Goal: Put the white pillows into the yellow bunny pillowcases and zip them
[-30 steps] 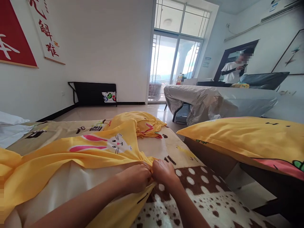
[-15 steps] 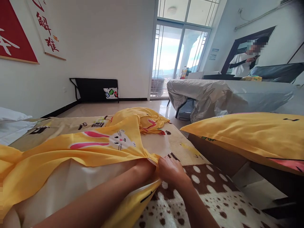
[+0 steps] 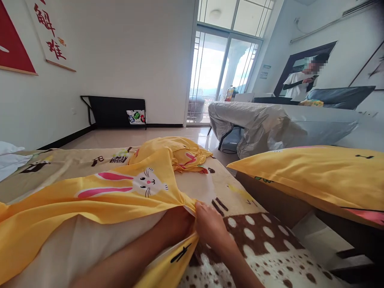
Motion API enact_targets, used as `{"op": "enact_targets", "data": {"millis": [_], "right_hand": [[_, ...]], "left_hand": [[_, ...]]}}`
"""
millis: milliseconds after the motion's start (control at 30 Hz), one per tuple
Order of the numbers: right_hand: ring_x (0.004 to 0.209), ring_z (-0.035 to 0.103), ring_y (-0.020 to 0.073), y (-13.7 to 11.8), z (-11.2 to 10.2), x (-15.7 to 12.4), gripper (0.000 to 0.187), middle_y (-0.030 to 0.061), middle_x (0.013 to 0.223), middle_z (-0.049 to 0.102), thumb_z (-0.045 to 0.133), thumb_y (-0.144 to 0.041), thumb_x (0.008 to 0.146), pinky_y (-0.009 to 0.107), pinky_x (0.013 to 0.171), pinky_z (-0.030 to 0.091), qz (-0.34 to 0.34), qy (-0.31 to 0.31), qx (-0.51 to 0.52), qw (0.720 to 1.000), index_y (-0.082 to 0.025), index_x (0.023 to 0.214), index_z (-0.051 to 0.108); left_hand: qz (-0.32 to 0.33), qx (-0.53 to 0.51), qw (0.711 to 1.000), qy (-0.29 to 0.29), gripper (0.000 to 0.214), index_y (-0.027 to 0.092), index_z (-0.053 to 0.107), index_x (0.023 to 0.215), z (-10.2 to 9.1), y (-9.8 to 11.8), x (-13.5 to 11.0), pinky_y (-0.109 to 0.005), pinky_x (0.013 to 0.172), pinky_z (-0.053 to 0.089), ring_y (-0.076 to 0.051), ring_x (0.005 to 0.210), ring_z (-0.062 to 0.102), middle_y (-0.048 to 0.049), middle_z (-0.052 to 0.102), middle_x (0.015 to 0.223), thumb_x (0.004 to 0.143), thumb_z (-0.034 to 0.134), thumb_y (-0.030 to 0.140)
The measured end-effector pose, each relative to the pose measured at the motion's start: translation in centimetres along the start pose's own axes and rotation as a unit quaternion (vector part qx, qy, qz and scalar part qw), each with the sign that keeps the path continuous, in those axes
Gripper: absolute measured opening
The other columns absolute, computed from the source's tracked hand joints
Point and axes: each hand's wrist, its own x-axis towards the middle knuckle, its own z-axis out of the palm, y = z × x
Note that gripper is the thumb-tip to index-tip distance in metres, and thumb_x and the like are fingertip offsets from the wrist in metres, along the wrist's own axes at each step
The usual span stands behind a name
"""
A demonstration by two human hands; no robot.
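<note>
A yellow pillowcase (image 3: 120, 186) with a white rabbit print lies partly over a white pillow (image 3: 99, 240) in front of me. My left hand (image 3: 181, 220) is inside the opening of the pillowcase at its right corner; its fingers are hidden by the cloth. From outside, my right hand (image 3: 210, 220) is closed on the corner of the pillowcase, opposite my left hand. The pillowcase's lower layer hangs below my left forearm.
Beyond lies a crumpled yellow cloth (image 3: 186, 154) on the patterned blanket (image 3: 246, 228). A yellow pillow (image 3: 309, 168) rests on a brown box at right. Farther back are a plastic-covered table (image 3: 255, 120), a person (image 3: 300, 82) and a folded black frame (image 3: 117, 112).
The view has shifted a little. My left hand remains inside the pillowcase and my right hand keeps its hold on the corner, both slightly left and lower in view.
</note>
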Motion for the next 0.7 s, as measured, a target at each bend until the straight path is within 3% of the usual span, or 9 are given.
{"op": "enact_targets", "data": {"millis": [100, 167, 233, 333, 433, 500, 533, 600, 700], "right_hand": [[0.08, 0.061, 0.0196, 0.0, 1.3, 0.8, 0.029, 0.0083, 0.084, 0.068, 0.04, 0.0, 0.067, 0.026, 0.066, 0.038, 0.016, 0.061, 0.12, 0.991, -0.015, 0.081, 0.06], [0.074, 0.059, 0.018, 0.1, 2.3, 1.2, 0.025, 0.0055, 0.075, 0.066, 0.04, -0.003, 0.061, 0.025, 0.064, 0.039, 0.006, 0.095, 0.261, 0.961, -0.016, 0.071, 0.057], [0.074, 0.059, 0.0183, 0.1, 3.3, 1.2, 0.024, 0.0042, 0.072, 0.065, 0.04, -0.009, 0.06, 0.025, 0.064, 0.042, 0.0, 0.112, 0.436, 0.893, -0.017, 0.073, 0.058], [0.072, 0.062, 0.0203, -0.4, 4.6, 0.6, 0.029, 0.0032, 0.07, 0.066, 0.044, -0.022, 0.062, 0.027, 0.063, 0.047, 0.046, 0.09, 0.636, 0.765, -0.016, 0.085, 0.061], [0.069, 0.062, 0.0206, -1.0, 5.5, 0.1, 0.03, 0.0036, 0.07, 0.066, 0.048, -0.029, 0.061, 0.028, 0.06, 0.048, 0.107, 0.096, 0.697, 0.702, -0.017, 0.086, 0.061], [0.07, 0.062, 0.0196, -1.2, 5.8, 0.1, 0.026, 0.0036, 0.073, 0.067, 0.049, -0.03, 0.063, 0.027, 0.063, 0.048, 0.112, 0.135, 0.683, 0.709, -0.017, 0.083, 0.059], [0.071, 0.061, 0.0191, -1.2, 5.9, 0.2, 0.023, 0.0033, 0.073, 0.066, 0.049, -0.031, 0.065, 0.027, 0.064, 0.048, 0.104, 0.156, 0.66, 0.727, -0.017, 0.081, 0.058], [0.072, 0.06, 0.0184, -0.9, 6.0, 0.4, 0.018, 0.0027, 0.073, 0.064, 0.048, -0.029, 0.067, 0.026, 0.066, 0.047, 0.077, 0.183, 0.593, 0.781, -0.017, 0.078, 0.056], [0.072, 0.059, 0.0175, -0.2, 5.7, 0.6, 0.021, 0.0018, 0.075, 0.063, 0.045, -0.017, 0.063, 0.025, 0.065, 0.044, 0.061, 0.165, 0.462, 0.869, -0.017, 0.082, 0.054]], "left_hand": [[0.02, 0.043, 0.999, -0.022, 0.031, 0.02, 0.063, 0.113, 0.4, -1.0, 0.1, -0.04, 0.111, 0.031, -0.025, 0.122, 0.051, -0.0069, 0.061, 0.127, 0.088, 0.045, 0.019], [0.021, 0.052, 0.998, -0.035, 0.033, 0.019, 0.062, 0.114, 0.6, -1.6, 0.1, -0.041, 0.112, 0.029, -0.027, 0.125, 0.048, -0.0088, 0.06, 0.129, 0.085, 0.047, 0.017], [0.02, 0.053, 0.997, -0.046, 0.036, 0.018, 0.062, 0.116, 0.5, -1.6, 0.0, -0.04, 0.114, 0.028, -0.026, 0.127, 0.047, -0.0093, 0.058, 0.131, 0.083, 0.048, 0.017], [0.002, 0.048, 0.998, -0.051, 0.037, 0.019, 0.06, 0.119, 0.0, -1.0, -0.3, -0.04, 0.113, 0.029, -0.027, 0.127, 0.048, -0.0089, 0.057, 0.134, 0.084, 0.05, 0.023], [-0.034, 0.038, 0.998, -0.048, 0.036, 0.018, 0.061, 0.117, -0.5, -0.5, -0.7, -0.043, 0.109, 0.035, -0.029, 0.122, 0.052, -0.0106, 0.061, 0.128, 0.084, 0.048, 0.025], [-0.049, 0.029, 0.998, -0.041, 0.038, 0.015, 0.06, 0.119, -0.7, -0.6, -0.8, -0.045, 0.107, 0.036, -0.031, 0.122, 0.052, -0.0129, 0.06, 0.128, 0.084, 0.047, 0.022], [-0.051, 0.024, 0.998, -0.036, 0.04, 0.014, 0.059, 0.12, -0.8, -0.7, -0.8, -0.046, 0.108, 0.035, -0.031, 0.123, 0.051, -0.0136, 0.06, 0.129, 0.083, 0.047, 0.021], [-0.049, 0.009, 0.998, -0.026, 0.042, 0.014, 0.06, 0.121, -0.9, -0.9, -0.7, -0.047, 0.107, 0.035, -0.032, 0.122, 0.051, -0.0142, 0.059, 0.129, 0.081, 0.046, 0.019], [-0.035, -0.035, 0.999, -0.023, 0.038, 0.017, 0.064, 0.113, -1.4, -0.7, -0.4, -0.043, 0.103, 0.041, -0.028, 0.111, 0.059, -0.0095, 0.065, 0.12, 0.077, 0.05, 0.018]]}}
